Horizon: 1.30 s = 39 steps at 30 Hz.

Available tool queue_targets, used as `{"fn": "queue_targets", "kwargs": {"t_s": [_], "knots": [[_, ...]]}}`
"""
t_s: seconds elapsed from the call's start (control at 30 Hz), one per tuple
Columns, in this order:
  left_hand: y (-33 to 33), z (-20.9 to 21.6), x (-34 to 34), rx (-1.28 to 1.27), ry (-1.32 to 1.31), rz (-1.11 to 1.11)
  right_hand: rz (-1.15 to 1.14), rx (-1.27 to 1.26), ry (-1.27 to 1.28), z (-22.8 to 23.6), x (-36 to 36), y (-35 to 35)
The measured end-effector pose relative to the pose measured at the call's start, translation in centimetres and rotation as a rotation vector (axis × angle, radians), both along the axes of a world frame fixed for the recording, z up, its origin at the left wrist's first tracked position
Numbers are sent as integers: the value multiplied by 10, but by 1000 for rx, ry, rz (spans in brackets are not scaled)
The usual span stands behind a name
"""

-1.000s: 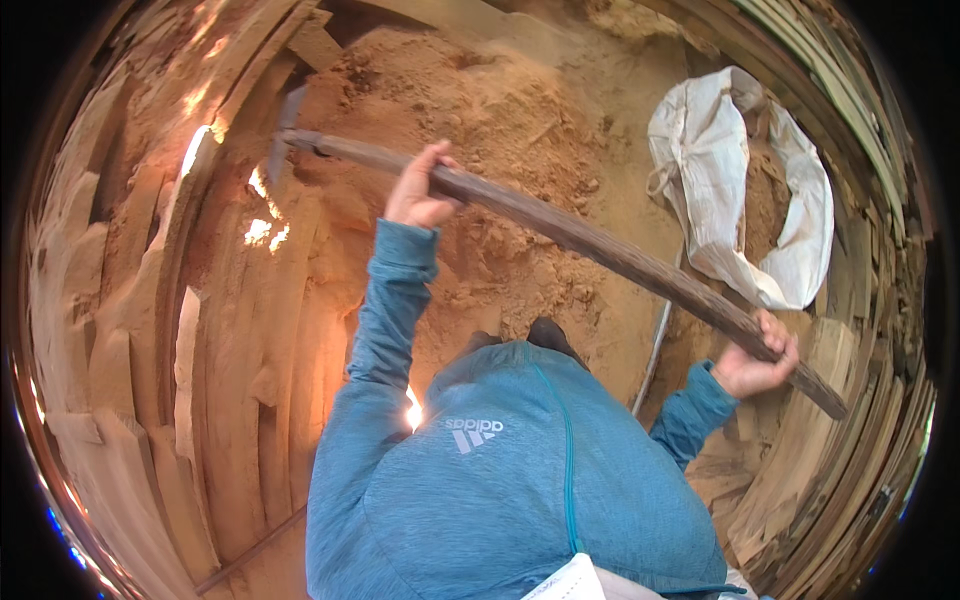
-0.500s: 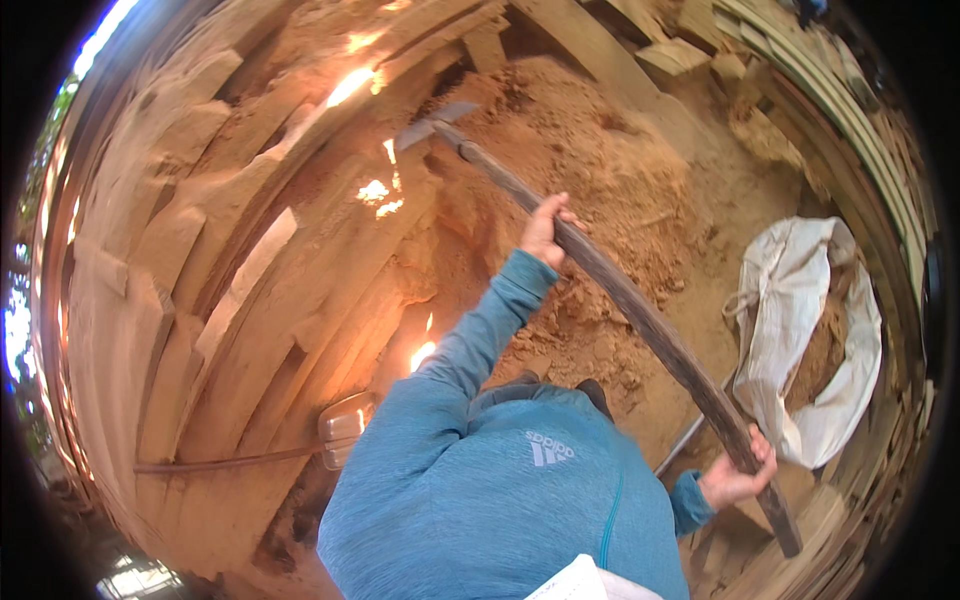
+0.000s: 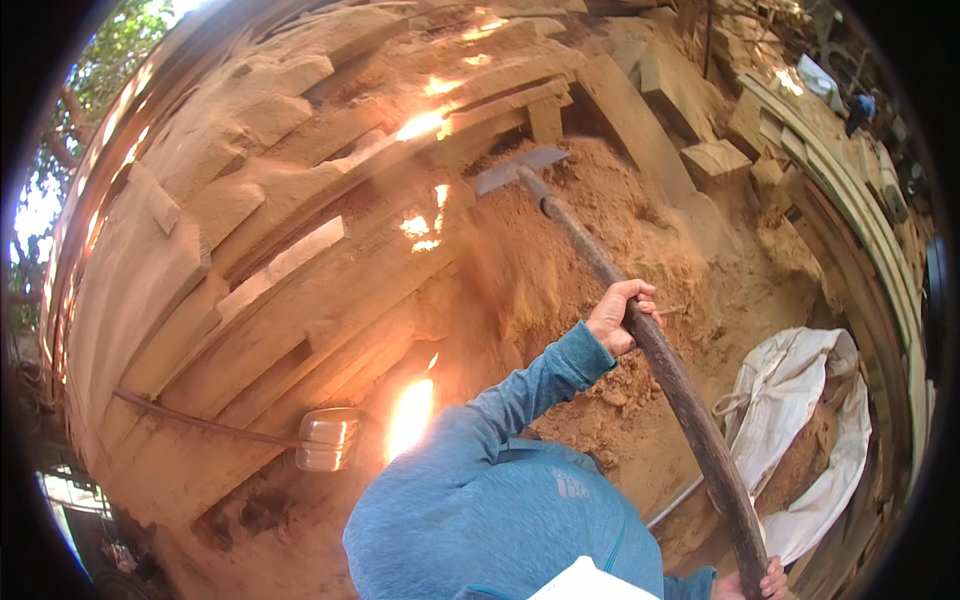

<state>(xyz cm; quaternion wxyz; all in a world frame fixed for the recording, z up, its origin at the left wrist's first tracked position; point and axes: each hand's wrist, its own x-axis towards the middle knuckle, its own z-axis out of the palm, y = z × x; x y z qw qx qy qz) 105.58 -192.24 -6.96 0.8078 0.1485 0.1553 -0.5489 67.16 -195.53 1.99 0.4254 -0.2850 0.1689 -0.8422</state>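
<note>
A long-handled hoe point(image 3: 690, 400) slants across the view, its dark wooden handle rising from lower right to upper middle. Its flat grey metal blade point(image 3: 522, 169) is at the top of a mound of orange-brown sawdust point(image 3: 640, 240), close to the wooden boards; whether it touches the sawdust I cannot tell. My left hand point(image 3: 622, 316) is closed around the middle of the handle, the arm stretched forward. Lower down, my right hand point(image 3: 748, 584) grips the handle near its butt end, partly cut off by the picture's edge.
Stacked, dusty planks point(image 3: 290, 300) line the left and far side, with bright sun patches. At right lies a white sack point(image 3: 790, 390), its mouth open, sawdust inside. A shiny metal container point(image 3: 328, 438) sits left beside a thin brown rod point(image 3: 200, 422). Wood blocks point(image 3: 715, 162) lie far right.
The view has shifted, and the hoe's blade has moved rightward along the boards. The handle stands steeper in the picture. My right hand is lower; both hands keep their grip.
</note>
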Motion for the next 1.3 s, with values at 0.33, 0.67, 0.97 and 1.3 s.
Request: {"fn": "queue_targets", "kwargs": {"t_s": [0.33,0.67,0.97,1.3], "knots": [[-9,96,159,-83,-379,267,796,31,-375,-22,62,-65],[38,38,418,-10,-320,512,788,-117,83,-13,299,-45],[-3,46,381,-182,-306,497,719,-167,-22,24,274,-86],[-25,48,236,-160,-140,412,399,-347,128,70,182,-83]]}}
